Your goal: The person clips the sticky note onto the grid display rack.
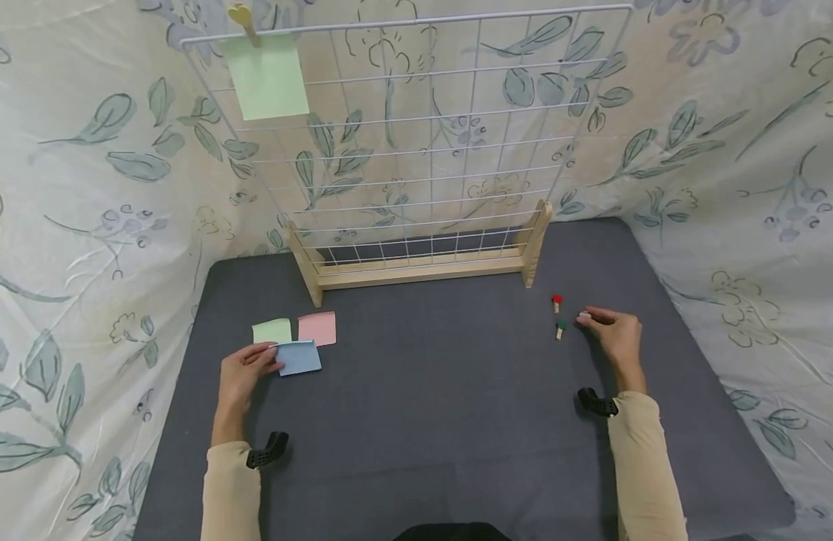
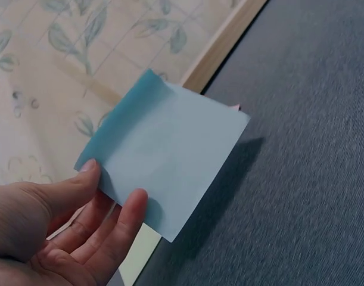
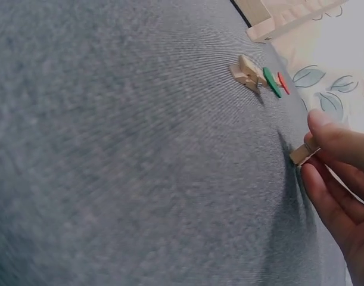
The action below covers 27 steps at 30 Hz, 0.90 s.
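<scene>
My left hand (image 1: 243,379) pinches a blue sticky note (image 1: 298,358) by its left edge. In the left wrist view the blue note (image 2: 170,143) is lifted off the cloth, its top strip curling. Behind it lie a green sticky note (image 1: 271,330) and a pink sticky note (image 1: 318,328). On the right, my right hand (image 1: 616,338) pinches a small wooden clothespin (image 3: 302,154) between thumb and fingers, just above the cloth; its far end is hidden by the fingers. Left of that hand lie a red-topped clothespin (image 1: 557,302) and a green-topped clothespin (image 1: 561,328).
A white wire grid rack (image 1: 416,180) stands at the back on a wooden base (image 1: 423,270). A yellow heart clothespin (image 1: 242,16) holds a green note (image 1: 268,79) at its top left. Dark grey cloth (image 1: 443,398) covers the table; floral fabric (image 1: 85,225) hangs around it.
</scene>
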Motion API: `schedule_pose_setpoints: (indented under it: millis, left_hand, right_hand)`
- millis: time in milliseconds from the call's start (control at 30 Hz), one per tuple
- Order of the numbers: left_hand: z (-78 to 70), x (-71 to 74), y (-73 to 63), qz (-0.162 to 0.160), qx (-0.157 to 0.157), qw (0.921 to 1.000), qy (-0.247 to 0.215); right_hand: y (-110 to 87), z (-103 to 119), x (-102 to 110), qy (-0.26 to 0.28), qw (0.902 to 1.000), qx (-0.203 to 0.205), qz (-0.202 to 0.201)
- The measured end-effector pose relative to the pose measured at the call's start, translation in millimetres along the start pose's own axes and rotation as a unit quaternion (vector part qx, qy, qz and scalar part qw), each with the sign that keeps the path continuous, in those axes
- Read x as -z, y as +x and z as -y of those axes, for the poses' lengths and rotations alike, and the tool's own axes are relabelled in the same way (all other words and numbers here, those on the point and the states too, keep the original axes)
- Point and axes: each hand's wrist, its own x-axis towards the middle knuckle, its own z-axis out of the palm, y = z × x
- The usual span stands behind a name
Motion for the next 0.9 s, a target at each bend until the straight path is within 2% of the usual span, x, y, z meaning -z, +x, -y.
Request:
schedule_pose_setpoints:
  millis: [167, 333, 600, 733, 900]
  left_hand:
    - [-2.1, -8.6, 1.9, 0.008, -0.007, 0.9999, 0.001]
    - [-6.3, -18.9, 5.2, 0.008, -0.006, 0.9996, 0.025]
    - [-21.7, -38.0, 8.7, 0.022, -0.012, 0.9996, 0.012]
    - [-21.9, -50.2, 13.9, 0.022, -0.031, 0.9992, 0.013]
    - [-24.7, -65.7, 16.7, 0.024, -0.036, 0.9990, 0.011]
  right_hand:
    - [-0.3, 1.4, 0.3, -0.002, 1.0000, 0.007, 0.002]
    - [5.1, 9.9, 0.8, 0.013, 0.9996, 0.025, 0.007]
    - [13.7, 44.6, -3.3, 0.020, 0.9977, 0.060, 0.026]
    - [15.0, 61.2, -9.3, 0.030, 0.9960, 0.076, 0.037]
    - [14.7, 77.8, -19.2, 0.037, 0.9929, 0.099, 0.053]
